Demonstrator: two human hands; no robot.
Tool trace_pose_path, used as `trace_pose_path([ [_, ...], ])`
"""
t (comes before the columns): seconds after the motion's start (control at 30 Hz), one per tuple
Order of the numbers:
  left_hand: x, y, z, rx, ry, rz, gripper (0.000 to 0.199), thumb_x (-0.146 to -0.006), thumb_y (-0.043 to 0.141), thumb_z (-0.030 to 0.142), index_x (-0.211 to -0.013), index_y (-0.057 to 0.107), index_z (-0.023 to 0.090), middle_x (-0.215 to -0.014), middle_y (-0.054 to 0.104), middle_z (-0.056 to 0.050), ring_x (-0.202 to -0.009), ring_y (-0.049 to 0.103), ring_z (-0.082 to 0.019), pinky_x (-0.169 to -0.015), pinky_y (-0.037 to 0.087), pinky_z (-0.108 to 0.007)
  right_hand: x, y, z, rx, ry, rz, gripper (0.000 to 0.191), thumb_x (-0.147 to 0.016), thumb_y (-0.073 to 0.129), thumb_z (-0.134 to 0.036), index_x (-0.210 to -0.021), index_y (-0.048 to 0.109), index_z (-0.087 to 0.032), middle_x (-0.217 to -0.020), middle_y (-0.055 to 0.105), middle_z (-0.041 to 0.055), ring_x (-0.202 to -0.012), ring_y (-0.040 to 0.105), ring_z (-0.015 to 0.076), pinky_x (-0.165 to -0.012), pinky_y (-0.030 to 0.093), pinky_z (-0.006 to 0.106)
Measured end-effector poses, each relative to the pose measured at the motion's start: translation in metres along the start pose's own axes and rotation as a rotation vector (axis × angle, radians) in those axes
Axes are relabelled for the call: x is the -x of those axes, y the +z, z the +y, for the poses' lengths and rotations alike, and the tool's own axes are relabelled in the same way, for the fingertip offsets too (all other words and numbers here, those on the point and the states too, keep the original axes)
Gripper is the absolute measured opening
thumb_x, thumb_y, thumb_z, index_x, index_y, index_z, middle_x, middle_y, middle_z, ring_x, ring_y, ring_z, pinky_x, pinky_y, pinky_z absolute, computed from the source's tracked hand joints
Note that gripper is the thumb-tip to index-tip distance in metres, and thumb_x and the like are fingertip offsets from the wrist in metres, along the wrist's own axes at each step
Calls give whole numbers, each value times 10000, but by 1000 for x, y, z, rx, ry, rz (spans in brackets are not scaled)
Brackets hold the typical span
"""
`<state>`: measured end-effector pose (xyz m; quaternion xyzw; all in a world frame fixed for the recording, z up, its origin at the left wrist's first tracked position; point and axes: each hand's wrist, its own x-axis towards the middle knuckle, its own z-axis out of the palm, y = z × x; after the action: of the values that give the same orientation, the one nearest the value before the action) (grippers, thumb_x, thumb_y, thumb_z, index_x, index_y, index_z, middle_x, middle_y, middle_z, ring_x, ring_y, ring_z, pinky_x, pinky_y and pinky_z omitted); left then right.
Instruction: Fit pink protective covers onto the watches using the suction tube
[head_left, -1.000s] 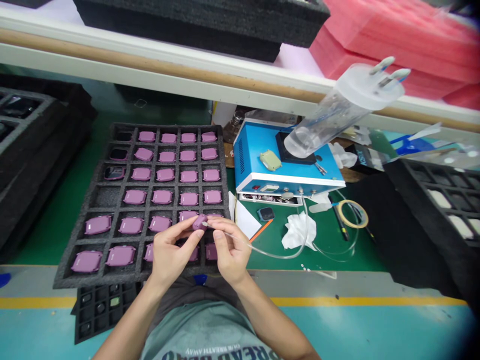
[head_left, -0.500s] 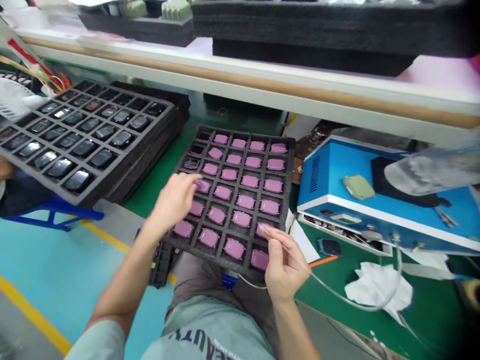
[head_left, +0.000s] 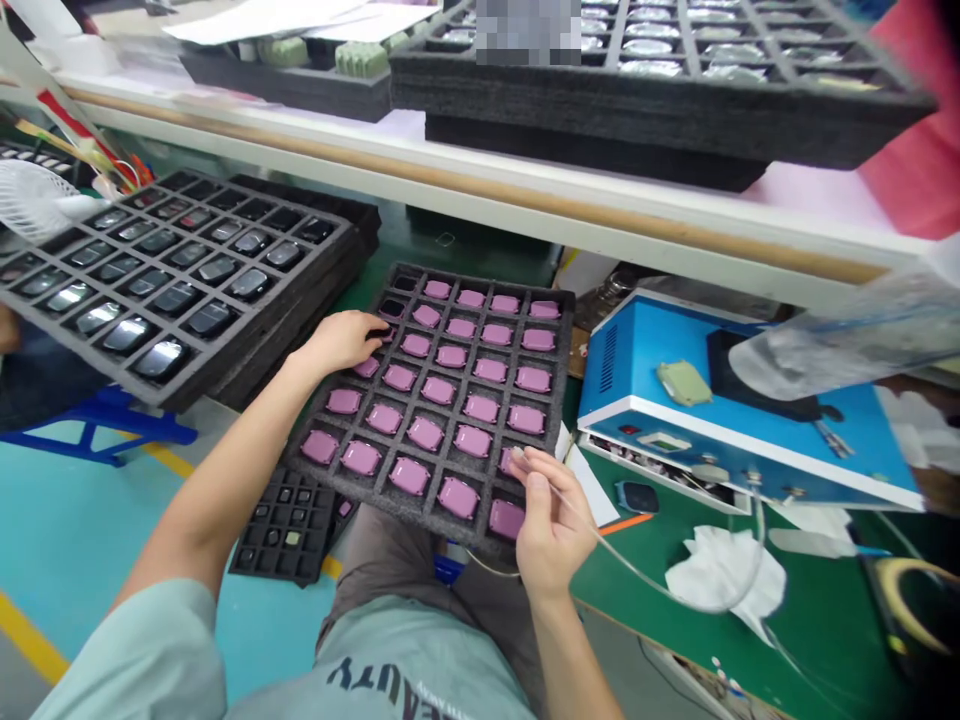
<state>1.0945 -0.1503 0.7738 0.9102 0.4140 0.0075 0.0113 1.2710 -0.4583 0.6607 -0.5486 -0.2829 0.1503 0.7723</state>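
A dark foam tray [head_left: 439, 510] holds many pink watch-shaped pieces in its compartments, with dark pieces in the far left corner. My left hand [head_left: 346, 342] reaches over the tray's left side, fingers bent down around a piece in the third compartment of the left column; the fingertips partly cover it. My right hand [head_left: 553, 515] is at the tray's right edge, thumb and fingers pinched on the end of a clear thin tube [head_left: 637, 578]. The tube's tip is beside a pink piece, and the tube curves right to the blue machine [head_left: 667, 420].
A stack of foam trays with dark watches [head_left: 180, 375] stands at the left. A shelf [head_left: 480, 200] bearing more trays crosses above. On the green bench lie a crumpled white tissue [head_left: 727, 575], a dark watch [head_left: 637, 497] and a tape roll [head_left: 919, 600]. Below left is a small black tray [head_left: 281, 520].
My left hand has moved up the tray's left column, from the fourth compartment to the third. My right hand keeps hold of the tube. The whole view has shifted slightly.
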Motion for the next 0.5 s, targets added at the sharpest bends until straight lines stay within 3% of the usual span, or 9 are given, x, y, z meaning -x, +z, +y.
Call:
trace_pose_path([
  [0.1,-13,-1,7,-86,-22,-51,421,-911,604,222,-1301,761,211,-1290,766,-141,-1201,712,-365,-1055,514,-475,0,0,1,17,36,13,147,-1004,651,-279,-1020,765,-189,-1069,780,89,-944,805,208,-812,708,362],
  [0.2,-2,-3,26,15,-53,98,366,-928,597,224,-1233,792,171,-1186,796,-162,-1127,737,-383,-1021,530,-508,-1,0,0,51,42,28,145,-1000,662,-283,-1035,771,-195,-1037,799,77,-891,810,187,-813,694,327],
  [0.3,32,8,68,518,-90,302,335,-879,701,302,-1159,808,152,-1076,821,-120,-963,773,-301,-899,595,-403,-3,2,-1,76,6,47,128,-991,674,-269,-1017,772,-190,-1005,810,73,-842,811,178,-789,688,311],
  [0.37,58,23,107,914,-125,290,366,-829,772,353,-1126,806,142,-976,828,-92,-831,775,-240,-769,617,-325,-4,3,-2,86,-20,56,135,-997,663,-265,-1012,771,-187,-995,811,74,-840,810,183,-776,692,319],
  [0.5,94,52,178,1284,-225,191,349,-748,849,326,-1033,802,129,-848,814,-67,-723,760,-187,-686,621,-263,-7,4,-3,99,-57,45,143,-1011,634,-242,-1028,771,-206,-1018,810,68,-923,804,186,-833,692,336],
])
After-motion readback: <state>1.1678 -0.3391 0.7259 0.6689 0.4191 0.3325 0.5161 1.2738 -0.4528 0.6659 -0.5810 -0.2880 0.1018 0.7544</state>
